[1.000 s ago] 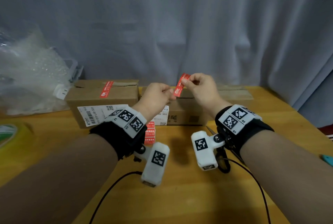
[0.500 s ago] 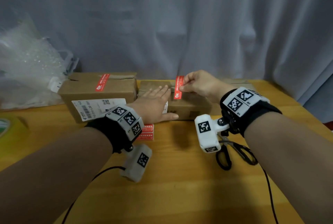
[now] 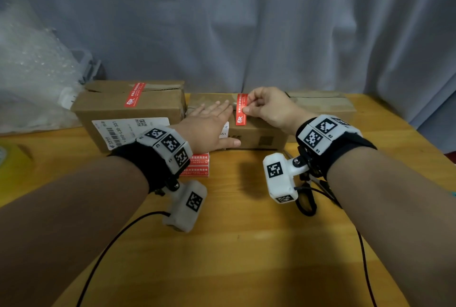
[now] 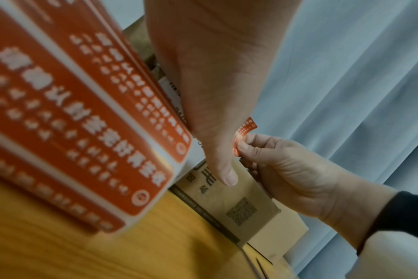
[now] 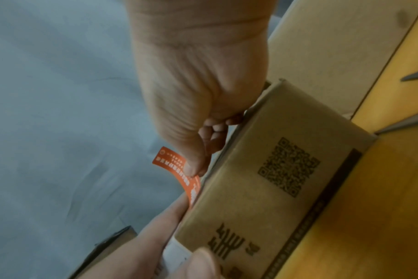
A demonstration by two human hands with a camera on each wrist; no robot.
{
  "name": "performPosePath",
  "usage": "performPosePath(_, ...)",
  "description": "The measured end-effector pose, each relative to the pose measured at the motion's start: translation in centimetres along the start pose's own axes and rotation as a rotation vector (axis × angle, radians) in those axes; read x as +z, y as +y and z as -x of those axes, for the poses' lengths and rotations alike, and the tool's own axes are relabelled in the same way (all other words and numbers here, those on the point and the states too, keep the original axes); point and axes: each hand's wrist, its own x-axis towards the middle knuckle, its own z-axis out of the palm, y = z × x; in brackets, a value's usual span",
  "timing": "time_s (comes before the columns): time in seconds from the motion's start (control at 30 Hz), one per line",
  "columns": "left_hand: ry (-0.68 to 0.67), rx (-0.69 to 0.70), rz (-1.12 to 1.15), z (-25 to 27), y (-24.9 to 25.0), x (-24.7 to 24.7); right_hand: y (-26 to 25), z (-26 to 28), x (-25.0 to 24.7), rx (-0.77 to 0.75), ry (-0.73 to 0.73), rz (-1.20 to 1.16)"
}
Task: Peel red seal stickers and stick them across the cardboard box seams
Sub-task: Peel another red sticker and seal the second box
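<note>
At the back edge of the table (image 3: 246, 245), a box already sealed (image 3: 130, 107) stands left. The left hand (image 3: 209, 126) lies flat on the middle box (image 3: 259, 134), fingers straight. The right hand (image 3: 269, 107) pinches the red sticker (image 3: 241, 109), which is bent over the box's top front edge.

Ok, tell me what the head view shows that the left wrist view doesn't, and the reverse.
Head only: the left box already wearing a red seal sticker, bubble wrap, and the flat left hand steadying the middle box. Left wrist only: the print on the sticker sheets up close, though blurred, and the left thumb on the box front. Both: the right hand pinching the red sticker at the middle box's top edge.
</note>
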Motion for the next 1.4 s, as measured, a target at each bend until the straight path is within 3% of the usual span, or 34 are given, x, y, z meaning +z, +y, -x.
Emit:
performPosePath(0.33,0.019,-0.004,0.038,0.2,0.1,0.0,0.5,-0.3,0.6,-0.004,0.026,0.036)
performPosePath(0.53,0.154,0.046,0.297,1.2,-0.3,-0.1,0.5,-0.3,0.7,-0.013,0.026,0.065)
performPosePath(0.77,0.105,0.109,0.204,1.0,-0.5,-0.1,0.4,-0.6,1.0,-0.018,0.05,0.125)
performPosePath(1.03,0.124,0.119,0.132,1.0,-0.7,0.5,0.6,-0.7,1.1,-0.065,0.165,0.406)
performPosePath(1.4,0.131,0.117,0.128,0.8,-0.9,0.5,0.8,-1.4,2.0,0.051,0.208,0.359)
